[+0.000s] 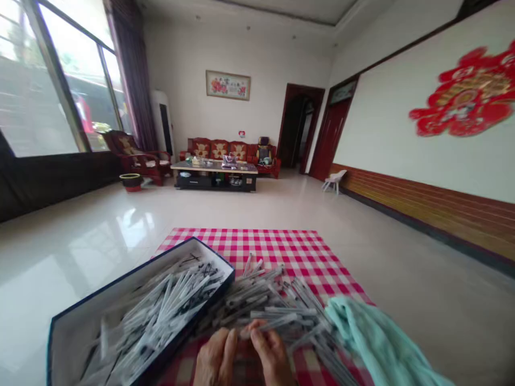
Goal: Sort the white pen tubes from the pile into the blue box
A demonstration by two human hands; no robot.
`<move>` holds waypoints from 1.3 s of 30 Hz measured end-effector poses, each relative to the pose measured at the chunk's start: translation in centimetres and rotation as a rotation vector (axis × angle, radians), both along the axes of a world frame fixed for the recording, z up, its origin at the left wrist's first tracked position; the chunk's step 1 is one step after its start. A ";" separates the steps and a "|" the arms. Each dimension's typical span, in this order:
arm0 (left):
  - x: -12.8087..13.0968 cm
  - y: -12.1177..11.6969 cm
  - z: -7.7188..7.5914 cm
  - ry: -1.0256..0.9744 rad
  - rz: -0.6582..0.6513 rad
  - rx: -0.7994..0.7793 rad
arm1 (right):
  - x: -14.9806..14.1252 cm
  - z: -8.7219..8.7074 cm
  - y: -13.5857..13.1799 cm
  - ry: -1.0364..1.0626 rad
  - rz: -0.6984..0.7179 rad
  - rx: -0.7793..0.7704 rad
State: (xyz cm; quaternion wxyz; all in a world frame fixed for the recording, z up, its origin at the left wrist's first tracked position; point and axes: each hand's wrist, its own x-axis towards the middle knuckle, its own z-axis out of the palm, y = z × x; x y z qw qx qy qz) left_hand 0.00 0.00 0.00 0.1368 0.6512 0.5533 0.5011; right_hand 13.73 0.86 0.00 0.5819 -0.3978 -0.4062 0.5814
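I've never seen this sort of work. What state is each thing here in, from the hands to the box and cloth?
Right hand, holding a clear plastic tube
Left hand, curled beside that tube
Blue-edged box, open, heaped with tubes
Loose tubes, piled on the cloth
Pink checked cloth, spread flat
Teal towel, crumpled
Red door, shut

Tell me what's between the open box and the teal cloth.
Head view: a loose heap of slim clear plastic tubes on the pink checked cloth.

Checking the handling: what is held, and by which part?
The right hand pinches a clear plastic tube near one end; whether the left hand holds it is unclear.
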 end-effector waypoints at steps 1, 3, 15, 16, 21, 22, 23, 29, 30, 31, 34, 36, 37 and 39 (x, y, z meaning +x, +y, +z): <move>0.0 0.1 0.3 -0.017 -0.038 0.018 | -0.1 0.2 0.1 0.042 0.013 -0.006; 0.0 0.1 0.8 -0.033 -0.110 0.046 | -0.2 0.6 0.1 0.108 0.032 -0.016; 0.1 0.4 0.1 0.025 -0.060 0.020 | -0.1 0.2 0.0 0.151 0.037 0.004; 0.1 0.4 0.2 0.016 -0.046 -0.009 | -0.1 0.0 0.1 0.154 0.019 -0.003; -0.3 0.6 1.3 -0.085 -0.213 -0.038 | -0.1 -0.8 0.5 0.186 0.007 -0.007; -0.2 0.7 1.4 -0.100 -0.242 -0.035 | -0.1 -0.9 0.6 0.184 0.015 -0.002; -0.1 0.8 1.5 -0.112 -0.248 -0.032 | -0.1 -0.9 0.6 0.182 0.019 0.001; 0.8 1.6 0.8 -0.056 -0.076 -0.081 | 0.0 -0.6 0.4 0.190 0.032 -0.011; 0.9 1.8 0.8 -0.026 -0.063 -0.104 | 0.0 -0.5 0.4 0.189 0.038 -0.009; 1.0 1.9 0.9 -0.004 -0.054 -0.127 | 0.1 -0.4 0.4 0.190 0.042 -0.006; 1.1 2.2 1.5 -0.017 -0.068 -0.172 | 0.1 -0.4 0.6 0.229 0.037 -0.002; 1.0 2.2 1.9 -0.082 -0.133 -0.170 | 0.0 -0.6 0.8 0.272 0.020 0.000; 0.9 2.2 2.0 -0.120 -0.174 -0.160 | 0.0 -0.7 0.8 0.291 0.014 0.000; 0.7 2.1 1.9 -0.188 -0.244 -0.144 | 0.0 -0.8 0.9 0.311 0.015 -0.003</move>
